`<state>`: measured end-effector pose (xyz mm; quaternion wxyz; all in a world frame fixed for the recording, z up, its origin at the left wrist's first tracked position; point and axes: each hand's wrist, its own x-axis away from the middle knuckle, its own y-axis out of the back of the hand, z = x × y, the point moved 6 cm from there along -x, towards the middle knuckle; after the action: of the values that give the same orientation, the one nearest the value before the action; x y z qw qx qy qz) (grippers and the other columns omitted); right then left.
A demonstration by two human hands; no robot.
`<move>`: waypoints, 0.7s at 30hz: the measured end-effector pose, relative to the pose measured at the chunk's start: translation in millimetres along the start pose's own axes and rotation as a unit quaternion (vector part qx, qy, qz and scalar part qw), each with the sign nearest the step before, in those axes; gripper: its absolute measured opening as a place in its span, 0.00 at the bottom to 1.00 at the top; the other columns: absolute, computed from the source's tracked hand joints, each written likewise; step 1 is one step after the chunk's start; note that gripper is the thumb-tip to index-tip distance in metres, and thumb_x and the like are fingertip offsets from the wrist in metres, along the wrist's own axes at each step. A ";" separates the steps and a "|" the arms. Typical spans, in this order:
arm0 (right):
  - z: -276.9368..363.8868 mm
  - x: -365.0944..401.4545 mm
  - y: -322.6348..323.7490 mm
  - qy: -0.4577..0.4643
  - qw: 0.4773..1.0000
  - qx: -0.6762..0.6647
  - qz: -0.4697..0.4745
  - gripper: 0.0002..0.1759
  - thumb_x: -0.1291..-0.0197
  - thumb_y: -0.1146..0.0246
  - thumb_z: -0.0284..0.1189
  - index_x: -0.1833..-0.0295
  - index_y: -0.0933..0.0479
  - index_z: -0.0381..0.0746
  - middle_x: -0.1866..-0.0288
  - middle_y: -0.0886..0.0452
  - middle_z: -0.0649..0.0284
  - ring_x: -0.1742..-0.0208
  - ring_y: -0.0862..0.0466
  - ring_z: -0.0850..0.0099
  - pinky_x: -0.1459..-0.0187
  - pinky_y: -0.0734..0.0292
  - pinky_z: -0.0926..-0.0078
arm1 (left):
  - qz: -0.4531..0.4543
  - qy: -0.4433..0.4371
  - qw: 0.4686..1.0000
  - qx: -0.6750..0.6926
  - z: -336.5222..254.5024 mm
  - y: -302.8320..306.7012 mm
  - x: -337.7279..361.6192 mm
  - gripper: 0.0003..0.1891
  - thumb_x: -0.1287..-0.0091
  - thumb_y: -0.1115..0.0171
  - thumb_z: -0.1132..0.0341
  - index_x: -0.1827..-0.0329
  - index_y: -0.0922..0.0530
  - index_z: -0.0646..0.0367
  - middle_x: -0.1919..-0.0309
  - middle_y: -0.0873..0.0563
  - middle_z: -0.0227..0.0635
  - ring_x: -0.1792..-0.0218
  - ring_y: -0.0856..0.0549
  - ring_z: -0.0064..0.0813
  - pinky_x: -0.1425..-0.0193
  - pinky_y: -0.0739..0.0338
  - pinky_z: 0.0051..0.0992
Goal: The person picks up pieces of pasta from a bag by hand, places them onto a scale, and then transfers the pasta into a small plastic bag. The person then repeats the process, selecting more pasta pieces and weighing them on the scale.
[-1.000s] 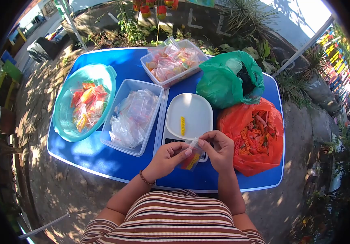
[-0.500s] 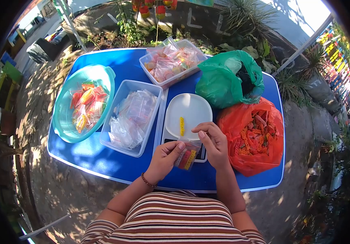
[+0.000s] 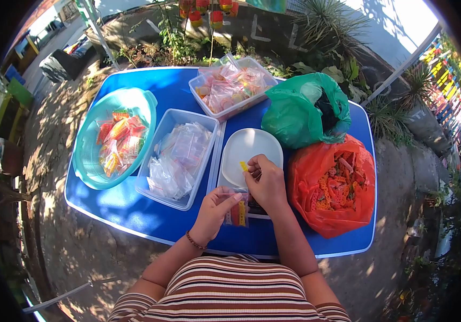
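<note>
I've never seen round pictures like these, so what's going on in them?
There's no robot here! A person wears a camera on their head, looking down, and it took every picture. That's their striped top at the bottom.

On the blue table are a teal bowl of filled packets, a front tub of clear bags, a back tub of packets, a green bag, a red bag of colorful pieces, and a white tray.

The left hand holds a little bag; the right hand pinches a yellow piece.

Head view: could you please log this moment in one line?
left hand: holding clear bag | right hand: pinching yellow piece over white scale pan
</note>
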<state>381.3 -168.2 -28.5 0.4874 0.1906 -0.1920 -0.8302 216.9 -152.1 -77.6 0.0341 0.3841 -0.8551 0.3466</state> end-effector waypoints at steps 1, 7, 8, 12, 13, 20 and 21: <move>9.7 2.7 9.4 -0.011 1.000 -0.025 -0.013 0.15 0.42 0.28 0.20 0.49 0.20 0.34 0.58 0.16 0.55 0.59 0.13 0.66 0.56 0.17 0.70 | 0.010 -0.007 1.000 -0.009 -1.3 -3.3 -0.1 0.12 0.25 0.32 0.67 0.44 0.20 0.64 0.54 0.09 0.38 0.54 0.09 0.22 0.49 0.14 0.21; 10.1 29.0 37.6 0.006 0.936 -0.352 -0.017 0.16 0.33 0.33 0.15 0.41 0.24 0.30 0.52 0.15 0.60 0.50 0.14 0.76 0.52 0.16 0.75 | 0.030 -0.019 0.991 -0.128 -21.2 -27.1 9.0 0.10 0.30 0.27 0.69 0.52 0.16 0.64 0.57 0.07 0.40 0.56 0.08 0.24 0.54 0.12 0.23; 17.2 34.4 43.9 0.004 0.923 -0.384 -0.029 0.17 0.33 0.33 0.15 0.40 0.25 0.30 0.52 0.15 0.59 0.50 0.14 0.76 0.50 0.16 0.76 | 0.037 -0.035 0.988 -0.144 -21.1 -28.2 9.2 0.09 0.31 0.26 0.70 0.53 0.16 0.64 0.59 0.07 0.41 0.57 0.08 0.24 0.56 0.11 0.24; 23.6 54.6 56.3 0.031 0.912 -0.406 -0.049 0.19 0.33 0.32 0.15 0.39 0.26 0.31 0.51 0.15 0.57 0.49 0.13 0.75 0.46 0.16 0.77 | 0.070 -0.078 0.986 -0.133 -20.2 -38.2 10.3 0.12 0.36 0.22 0.75 0.54 0.17 0.65 0.60 0.08 0.41 0.60 0.08 0.24 0.57 0.09 0.25; 23.2 59.7 57.8 0.044 0.915 -0.397 -0.046 0.19 0.33 0.32 0.14 0.40 0.26 0.32 0.52 0.14 0.57 0.49 0.13 0.75 0.46 0.16 0.77 | 0.068 -0.073 0.987 -0.128 -19.1 -40.5 10.4 0.13 0.37 0.22 0.75 0.54 0.17 0.65 0.60 0.08 0.41 0.60 0.08 0.24 0.57 0.09 0.25; 33.0 77.3 63.2 0.072 0.980 -0.184 -0.040 0.13 0.41 0.25 0.20 0.51 0.16 0.33 0.60 0.13 0.61 0.54 0.13 0.76 0.51 0.19 0.78 | 0.101 -0.049 0.983 -0.143 -18.3 -52.6 12.8 0.15 0.38 0.19 0.72 0.51 0.15 0.65 0.62 0.09 0.33 0.63 0.11 0.16 0.60 0.15 0.17; 26.9 77.8 62.5 0.061 0.979 -0.191 -0.039 0.12 0.42 0.25 0.20 0.53 0.15 0.33 0.60 0.13 0.61 0.56 0.13 0.76 0.52 0.20 0.78 | 0.108 -0.047 0.981 -0.153 -18.4 -53.5 13.4 0.16 0.37 0.20 0.71 0.50 0.15 0.65 0.62 0.09 0.32 0.63 0.12 0.15 0.61 0.16 0.17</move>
<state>378.7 -261.4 15.9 0.4928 0.1518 0.0079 -0.8568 240.0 -174.1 -29.1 0.0151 0.2956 -0.9351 0.1946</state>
